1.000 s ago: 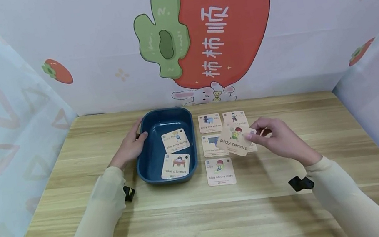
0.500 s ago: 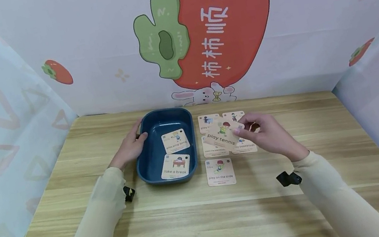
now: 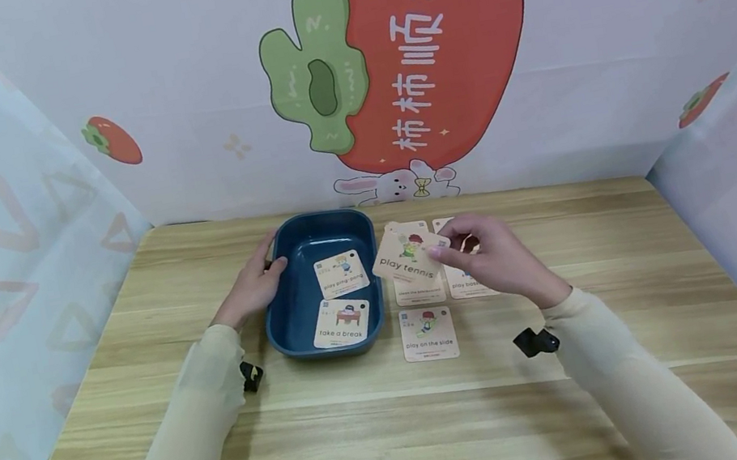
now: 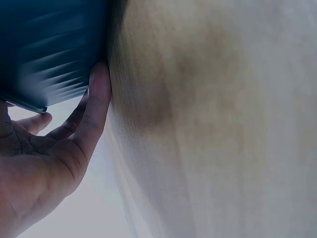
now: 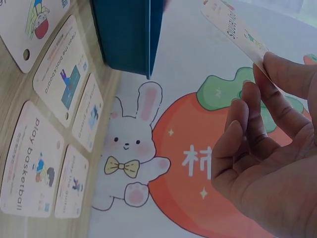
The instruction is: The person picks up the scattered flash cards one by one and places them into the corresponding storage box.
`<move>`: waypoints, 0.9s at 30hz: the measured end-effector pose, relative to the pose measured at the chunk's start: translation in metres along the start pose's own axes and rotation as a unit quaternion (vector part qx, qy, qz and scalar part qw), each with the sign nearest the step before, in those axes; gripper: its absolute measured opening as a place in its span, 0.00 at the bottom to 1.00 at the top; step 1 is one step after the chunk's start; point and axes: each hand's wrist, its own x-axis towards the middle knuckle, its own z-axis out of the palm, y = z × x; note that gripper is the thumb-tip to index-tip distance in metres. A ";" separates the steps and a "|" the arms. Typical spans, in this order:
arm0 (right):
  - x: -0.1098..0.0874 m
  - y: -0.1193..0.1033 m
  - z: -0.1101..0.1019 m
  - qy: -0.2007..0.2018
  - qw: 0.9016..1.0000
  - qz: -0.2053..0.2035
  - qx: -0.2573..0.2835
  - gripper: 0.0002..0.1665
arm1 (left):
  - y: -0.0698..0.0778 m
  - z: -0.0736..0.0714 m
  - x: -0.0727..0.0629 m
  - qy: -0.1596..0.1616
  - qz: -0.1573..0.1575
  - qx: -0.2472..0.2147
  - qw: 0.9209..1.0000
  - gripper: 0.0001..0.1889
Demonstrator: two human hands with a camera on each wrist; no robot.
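Note:
My left hand [image 3: 253, 287] holds the left side of a dark blue tray [image 3: 281, 336], the thumb over its rim and the fingers along the outer wall. Two picture cards lie in the tray: a "play ping-pong" card [image 3: 341, 273] and, below it, a "take a break" card [image 3: 342, 322]. Between thumb and fingers of my right hand [image 3: 491, 253] is pinched the right edge of a "play tennis" card [image 3: 403, 257], raised above the table cards and close to the tray's right rim. In the right wrist view this card [image 5: 233, 29] appears tilted, beyond the fingertips.
Right of the tray, cards lie in rows on the wooden table [image 3: 376, 442]. Among them are "play on the slide" [image 3: 428, 334], "play basketball" [image 5: 34, 163], "clean the blackboard" [image 5: 62, 74] and "play the guitar" [image 5: 72, 183]. A patterned backdrop [image 3: 177, 66] stands behind the table.
My right hand has carried the "play tennis" card leftward over the other cards toward the tray. My left hand and the tray have stayed put.

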 end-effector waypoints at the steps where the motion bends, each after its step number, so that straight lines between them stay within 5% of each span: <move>1: 0.001 -0.001 0.002 0.000 1.000 -0.003 0.002 0.04 | 0.000 0.000 0.000 0.001 0.002 0.001 1.000 0.33; 27: 0.029 -0.015 0.051 -0.031 0.999 -0.020 0.009 0.04 | -0.001 0.000 0.001 -0.001 -0.003 0.003 1.000 0.33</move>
